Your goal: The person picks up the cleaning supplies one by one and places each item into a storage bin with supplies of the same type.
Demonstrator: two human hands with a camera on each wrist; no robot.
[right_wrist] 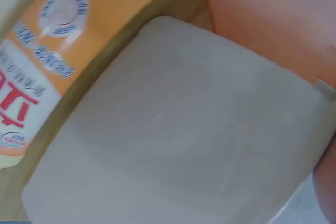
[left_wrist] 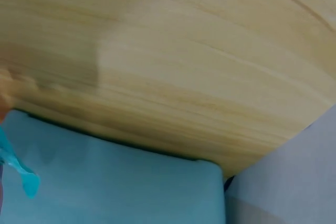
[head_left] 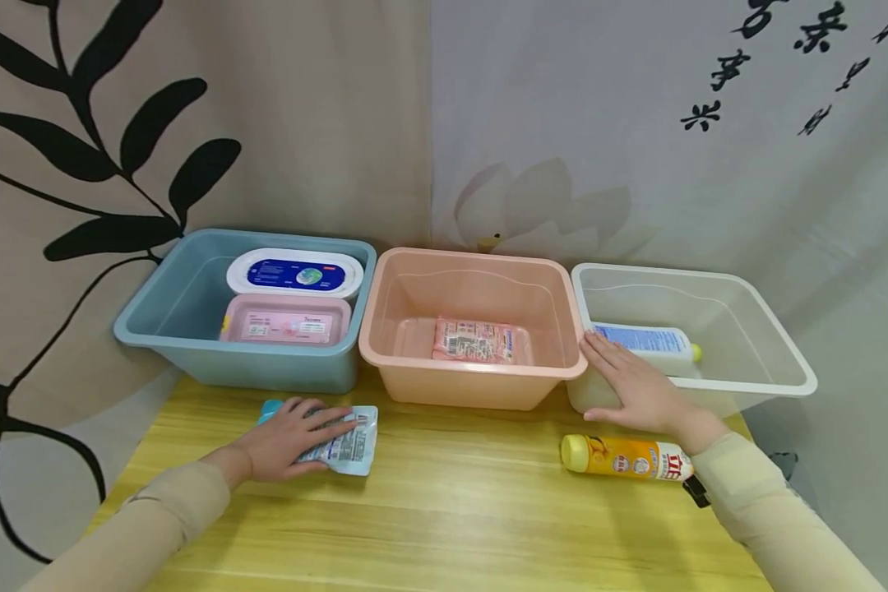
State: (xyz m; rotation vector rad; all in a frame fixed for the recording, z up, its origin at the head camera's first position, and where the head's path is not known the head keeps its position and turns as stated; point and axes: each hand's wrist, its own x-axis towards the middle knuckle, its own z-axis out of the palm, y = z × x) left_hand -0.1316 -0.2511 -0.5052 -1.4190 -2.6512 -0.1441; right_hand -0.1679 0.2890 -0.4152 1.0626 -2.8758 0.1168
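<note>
My left hand [head_left: 289, 440] lies across a light-blue and white pouch [head_left: 357, 450] with a blue cap, on the table before the blue bin [head_left: 244, 362]. Its fingers spread over the pouch and hide much of it; the thumb runs along the near edge. In the left wrist view the blue cap [left_wrist: 27, 179] shows at the left. My right hand [head_left: 640, 390] has its fingers extended against the front of the white bin [head_left: 755, 390], fingertips right at the rim near the pink bin. An orange bottle [head_left: 625, 458] with a yellow cap lies just below that hand.
The blue bin holds a white oval-lidded pack [head_left: 296, 273] and a pink pack [head_left: 287, 321]. In the middle, the pink bin [head_left: 474, 386] contains a pink printed packet [head_left: 477, 340]. A white bottle [head_left: 651, 345] lies inside the white bin. A curtain [head_left: 326, 123] hangs behind the table [head_left: 451, 518].
</note>
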